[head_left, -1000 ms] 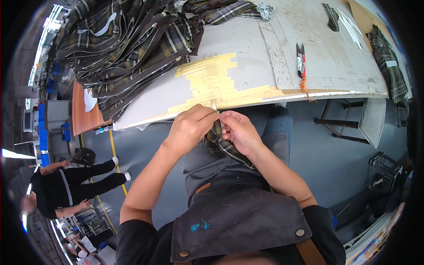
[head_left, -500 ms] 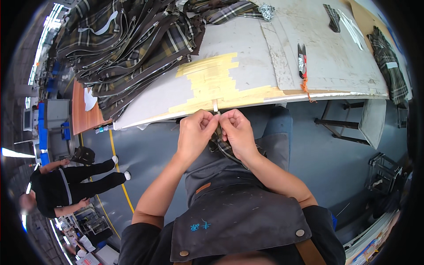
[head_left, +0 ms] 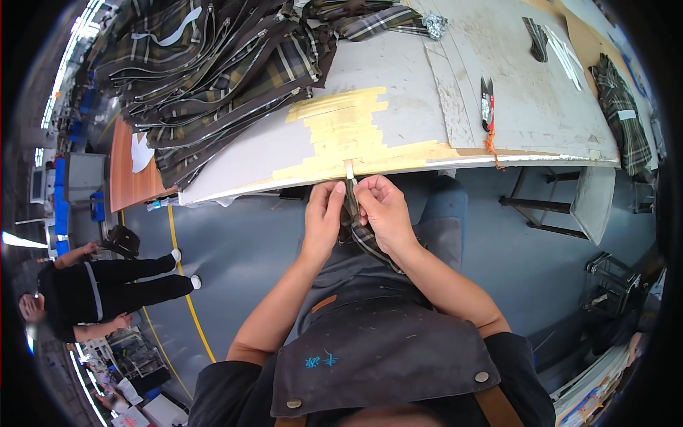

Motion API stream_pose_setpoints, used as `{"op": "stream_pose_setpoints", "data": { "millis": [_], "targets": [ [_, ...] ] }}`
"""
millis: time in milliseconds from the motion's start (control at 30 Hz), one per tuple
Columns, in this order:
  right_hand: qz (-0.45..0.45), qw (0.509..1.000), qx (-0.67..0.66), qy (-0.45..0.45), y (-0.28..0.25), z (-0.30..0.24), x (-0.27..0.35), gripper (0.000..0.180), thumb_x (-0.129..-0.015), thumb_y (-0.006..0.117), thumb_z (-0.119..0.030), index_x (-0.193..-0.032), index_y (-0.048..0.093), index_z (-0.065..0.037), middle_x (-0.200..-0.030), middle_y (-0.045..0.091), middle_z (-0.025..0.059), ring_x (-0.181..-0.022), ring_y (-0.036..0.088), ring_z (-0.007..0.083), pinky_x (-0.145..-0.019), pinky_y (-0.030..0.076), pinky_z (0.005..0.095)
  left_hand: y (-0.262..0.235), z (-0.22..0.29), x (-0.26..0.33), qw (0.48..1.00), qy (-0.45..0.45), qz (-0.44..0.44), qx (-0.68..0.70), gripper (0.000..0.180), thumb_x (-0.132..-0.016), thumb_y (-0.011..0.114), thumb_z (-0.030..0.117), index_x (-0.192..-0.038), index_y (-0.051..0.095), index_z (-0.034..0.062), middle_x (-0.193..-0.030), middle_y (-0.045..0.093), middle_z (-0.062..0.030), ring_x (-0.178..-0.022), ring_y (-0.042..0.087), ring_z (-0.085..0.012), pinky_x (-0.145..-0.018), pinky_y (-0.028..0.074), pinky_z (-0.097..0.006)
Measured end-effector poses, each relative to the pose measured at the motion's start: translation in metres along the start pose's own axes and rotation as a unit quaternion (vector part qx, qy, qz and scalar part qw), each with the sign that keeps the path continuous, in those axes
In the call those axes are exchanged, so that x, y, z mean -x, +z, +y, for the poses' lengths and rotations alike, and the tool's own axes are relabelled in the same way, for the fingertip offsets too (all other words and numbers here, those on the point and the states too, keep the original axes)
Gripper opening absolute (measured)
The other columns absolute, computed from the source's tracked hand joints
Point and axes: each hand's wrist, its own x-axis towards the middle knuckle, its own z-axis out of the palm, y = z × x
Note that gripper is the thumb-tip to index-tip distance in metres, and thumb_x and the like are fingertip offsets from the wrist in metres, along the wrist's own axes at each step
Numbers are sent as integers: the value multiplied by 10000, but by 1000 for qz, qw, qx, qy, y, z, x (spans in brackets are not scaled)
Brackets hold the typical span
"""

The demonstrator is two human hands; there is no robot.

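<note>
A narrow dark plaid fabric strip [head_left: 368, 238] hangs at the table's front edge, its lower part trailing toward my lap. A pale flat stick [head_left: 348, 169] juts from under yellow tape [head_left: 347, 128] at that edge, and the strip's upper end meets its tip. My right hand [head_left: 385, 217] pinches the strip's right side between thumb and fingers, just below the stick. On the strip's other side, my left hand [head_left: 323, 219] is closed with thumb against fingers at the fabric edge. Whether the stick's tip sits inside the strip cannot be made out.
A heap of plaid pieces with zippers [head_left: 235, 78] lies at the table's left. Red-handled snips [head_left: 487, 107] with an orange cord rest right of the tape. More plaid fabric [head_left: 622, 114] lies far right. A stool [head_left: 562, 203] stands below; a person [head_left: 92, 292] is at left.
My left hand has shifted slightly right and turned more upright, its fingertips drawn down from the stick. More of the strip shows between my hands. The right hand keeps its pinch.
</note>
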Motion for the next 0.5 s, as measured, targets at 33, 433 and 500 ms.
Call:
{"op": "stream_pose_setpoints", "data": {
  "millis": [33,433,500],
  "targets": [
    [7,1000,2,-4,1,0,0,63,-894,589,-78,-881,554,-27,-681,518,-15,-539,455,40,-468,385,195,1,-4,-1,1000,-11,9,16,266,-971,533,252,-979,606,-3,-864,599,4,-793,538,-65,-722,442,-229],
    [76,983,109,-124,11,9,6,59,-890,595,-37,-893,542,-12,-793,562,-1,-695,508,22,-616,416,175,-8,-54,-35,893,-148,-263,334,315,-891,648,182,-1158,625,16,-1054,670,-37,-964,585,-83,-872,450,-251],
    [86,976,140,-143,12,11,8,54,-893,592,-34,-898,541,-15,-794,563,1,-691,508,22,-613,421,180,-2,-60,-35,889,-144,-250,354,337,-877,662,165,-1178,619,22,-1075,665,-33,-959,588,-89,-877,450,-254]
  ]
}}
